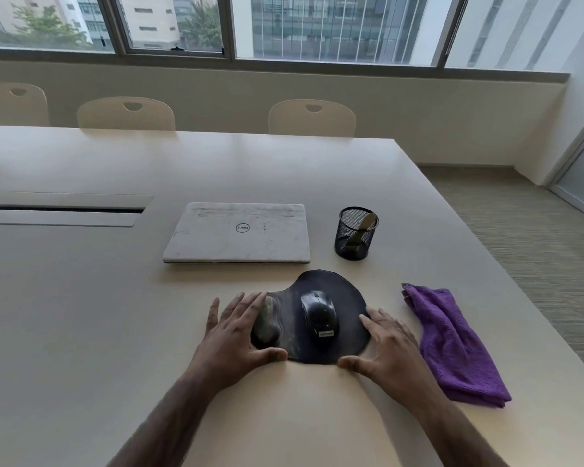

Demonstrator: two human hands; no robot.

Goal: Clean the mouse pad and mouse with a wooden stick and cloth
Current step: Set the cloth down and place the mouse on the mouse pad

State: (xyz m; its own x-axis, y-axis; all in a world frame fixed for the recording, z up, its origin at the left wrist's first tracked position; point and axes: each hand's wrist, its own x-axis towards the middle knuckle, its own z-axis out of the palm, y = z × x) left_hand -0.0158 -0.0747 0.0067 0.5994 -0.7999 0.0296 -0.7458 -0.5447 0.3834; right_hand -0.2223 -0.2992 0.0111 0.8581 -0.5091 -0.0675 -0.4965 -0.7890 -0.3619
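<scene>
Fingers spread and gripping nothing, a left hand (231,335) and right hand (390,345) flank the thin, likely floppy mouse pad (346,291), best pinched at its edge, with the light mouse (318,313) on it and the soft cloth (452,342) just right.

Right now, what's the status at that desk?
Left hand, right hand open, flanking mouse pad. Mouse on pad. Cloth, stick untouched.
</scene>
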